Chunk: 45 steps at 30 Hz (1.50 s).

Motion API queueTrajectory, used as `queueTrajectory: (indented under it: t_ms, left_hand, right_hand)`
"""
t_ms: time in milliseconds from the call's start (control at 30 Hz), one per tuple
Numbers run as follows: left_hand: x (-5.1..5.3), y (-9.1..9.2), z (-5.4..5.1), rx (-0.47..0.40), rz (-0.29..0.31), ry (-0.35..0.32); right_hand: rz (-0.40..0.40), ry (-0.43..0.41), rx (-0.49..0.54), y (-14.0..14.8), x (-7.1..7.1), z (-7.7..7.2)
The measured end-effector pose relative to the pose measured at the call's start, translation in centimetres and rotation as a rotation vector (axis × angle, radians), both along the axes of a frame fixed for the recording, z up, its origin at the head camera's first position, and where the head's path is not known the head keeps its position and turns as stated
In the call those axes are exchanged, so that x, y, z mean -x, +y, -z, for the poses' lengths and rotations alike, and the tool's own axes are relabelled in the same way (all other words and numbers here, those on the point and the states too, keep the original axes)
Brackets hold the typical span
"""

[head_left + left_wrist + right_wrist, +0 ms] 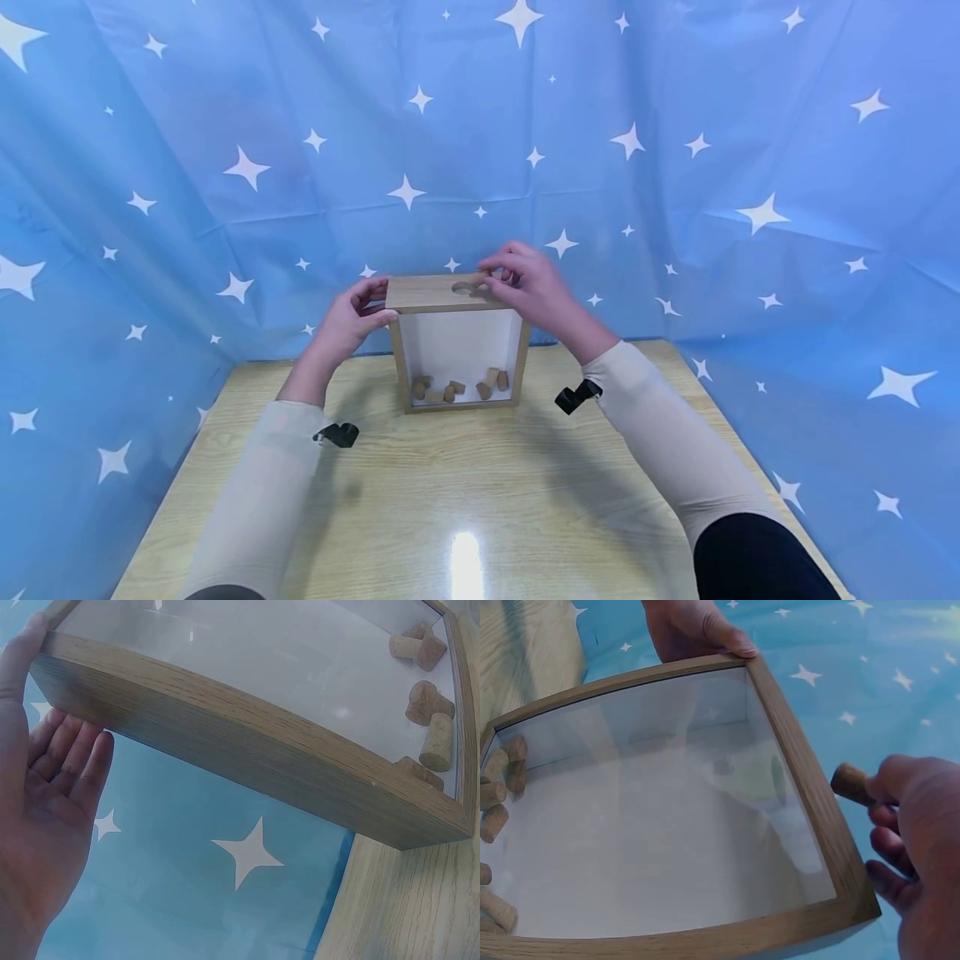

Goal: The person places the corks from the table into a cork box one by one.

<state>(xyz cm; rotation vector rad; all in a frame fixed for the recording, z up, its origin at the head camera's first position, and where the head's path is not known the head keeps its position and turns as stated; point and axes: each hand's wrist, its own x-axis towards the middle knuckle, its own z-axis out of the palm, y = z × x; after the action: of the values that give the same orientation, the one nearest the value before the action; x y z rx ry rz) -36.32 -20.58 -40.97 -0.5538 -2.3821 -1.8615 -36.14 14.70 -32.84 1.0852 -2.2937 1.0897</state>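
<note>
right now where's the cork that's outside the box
In the right wrist view, the cork is at the picture's right, pinched by the right hand; the head view shows it beside the round hole in the top of the box.

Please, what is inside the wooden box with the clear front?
Inside the rectangular clear-fronted wooden box, several small brown cylindrical corks lie at the bottom, before a white back panel. Some corks overlap, so their covered parts cannot be seen.
</note>
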Motion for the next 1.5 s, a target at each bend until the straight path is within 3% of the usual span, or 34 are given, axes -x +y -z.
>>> queueTrajectory:
  t_ms: [600,1100,1333,1500]
  left_hand:
    - [0.0,0.0,-0.1,-0.009,0.007,-0.006]
    - [0.2,0.0,0.2,-0.003,-0.006,-0.004]
    - [0.2,0.0,0.2,-0.01,0.0,-0.006]
    - [0.2,0.0,0.1,-0.013,-0.002,0.002]
  right_hand:
    - [0.017,-0.121,-0.103,-2.0,0.7,-0.4]
    - [0.008,-0.091,-0.162,-2.3,0.8,-0.3]
    - [-0.001,-0.067,-0.114,-2.0,0.7,-0.1]
    - [-0.024,-0.002,-0.036,-1.3,0.1,-0.1]
